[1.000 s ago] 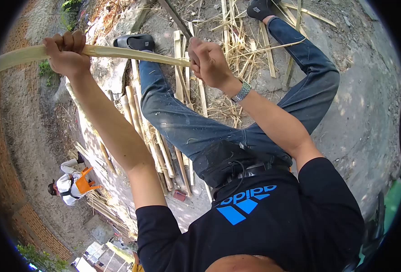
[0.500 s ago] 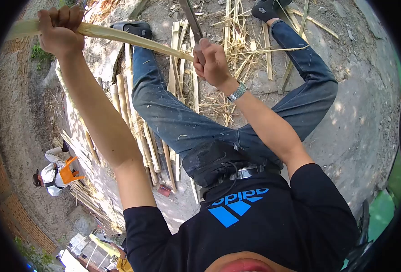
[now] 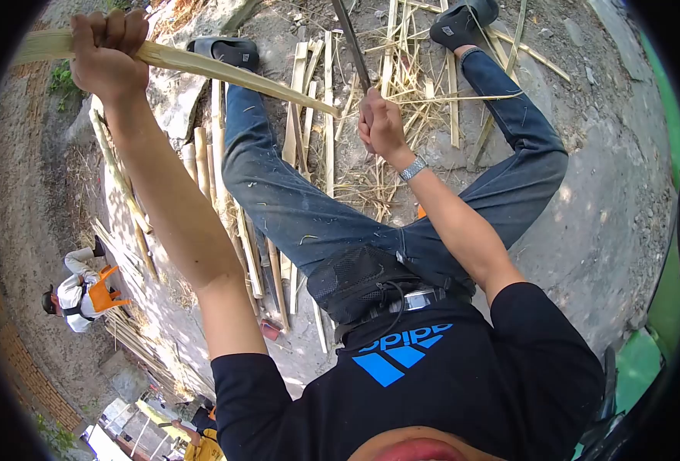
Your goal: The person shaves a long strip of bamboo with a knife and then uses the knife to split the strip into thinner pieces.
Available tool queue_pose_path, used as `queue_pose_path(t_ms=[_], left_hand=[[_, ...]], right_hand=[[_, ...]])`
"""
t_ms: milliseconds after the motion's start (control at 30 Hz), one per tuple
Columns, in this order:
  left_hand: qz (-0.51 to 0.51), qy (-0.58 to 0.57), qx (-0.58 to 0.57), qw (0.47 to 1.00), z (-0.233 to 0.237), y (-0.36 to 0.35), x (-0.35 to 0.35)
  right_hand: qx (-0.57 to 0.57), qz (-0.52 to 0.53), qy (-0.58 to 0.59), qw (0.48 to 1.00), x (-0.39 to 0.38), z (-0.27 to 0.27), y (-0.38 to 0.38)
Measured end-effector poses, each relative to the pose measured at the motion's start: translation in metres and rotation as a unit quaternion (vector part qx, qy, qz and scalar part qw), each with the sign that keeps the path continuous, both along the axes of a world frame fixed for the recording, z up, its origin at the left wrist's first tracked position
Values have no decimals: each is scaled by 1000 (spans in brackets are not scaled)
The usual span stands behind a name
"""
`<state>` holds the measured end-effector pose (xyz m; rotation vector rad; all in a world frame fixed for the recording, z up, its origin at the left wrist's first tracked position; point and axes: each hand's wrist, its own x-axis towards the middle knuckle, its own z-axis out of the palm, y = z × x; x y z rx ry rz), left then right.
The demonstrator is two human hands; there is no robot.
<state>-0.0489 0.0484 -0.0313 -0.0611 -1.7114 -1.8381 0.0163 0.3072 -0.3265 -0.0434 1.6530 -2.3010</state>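
My left hand [image 3: 111, 52] is closed around a long pale bamboo strip [image 3: 217, 71], held out at the upper left. The strip runs rightward and slightly downward, and its near end hangs over the ground between my legs. In my right hand [image 3: 384, 124] is the handle of a long knife [image 3: 351, 44], its dark narrow blade pointing up and away from me. A gap separates the knife from the strip's end. Split bamboo slats [image 3: 297, 96] and thin shavings [image 3: 413, 115] lie on the ground beneath both hands.
My legs in jeans [image 3: 294, 196] are spread on either side of the scraps. Bamboo poles [image 3: 204, 161] lie beside my left leg, near a small red object [image 3: 270, 329]. A person in a white top [image 3: 79, 292] is by an orange chair [image 3: 106, 292] at the left.
My right hand and the knife have moved right and a little down, away from the strip's end. My left hand still grips the strip, having shifted only slightly.
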Motion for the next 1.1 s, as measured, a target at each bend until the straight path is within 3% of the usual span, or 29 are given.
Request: queue_pose_path(t_ms=[33,100,233,300,367,433,500,567,600,633,767,833,900,1033,1100], left_hand=[[4,0,-2,1000,0,-4,3],[-6,7,26,1000,-2,-13,8],[-16,15,45,999,-10,-39,31],[-130,39,47,990,-16,-62,46],[-130,29,40,990,-19,-74,63],[-224,44,74,971,-22,-84,74],[-203,52,60,976,-24,-89,75],[-77,63,61,993,-21,-67,73],[69,47,33,996,-13,-39,69],[91,44,20,995,-12,-38,63],[127,52,-43,990,-13,0,44],[78,64,-75,992,-11,23,35],[97,69,-47,992,-13,39,35],[43,63,-73,994,-12,57,30],[84,110,49,989,-1,84,29]], right_hand=[[-53,-10,61,997,-9,23,-1],[-113,30,62,991,-23,61,1],[-156,14,31,987,-12,85,4],[-160,23,29,986,-3,83,11],[-49,31,4,998,5,77,18],[-7,37,-7,999,9,75,28],[84,56,57,993,10,86,33],[63,40,78,994,11,112,29],[21,32,102,994,11,128,28],[-21,26,123,992,14,146,28],[-38,29,132,990,49,167,15],[-18,175,-34,984,83,122,22],[191,211,-105,953,103,65,37],[111,231,-205,944,80,125,57],[26,128,-41,991,67,159,51]])
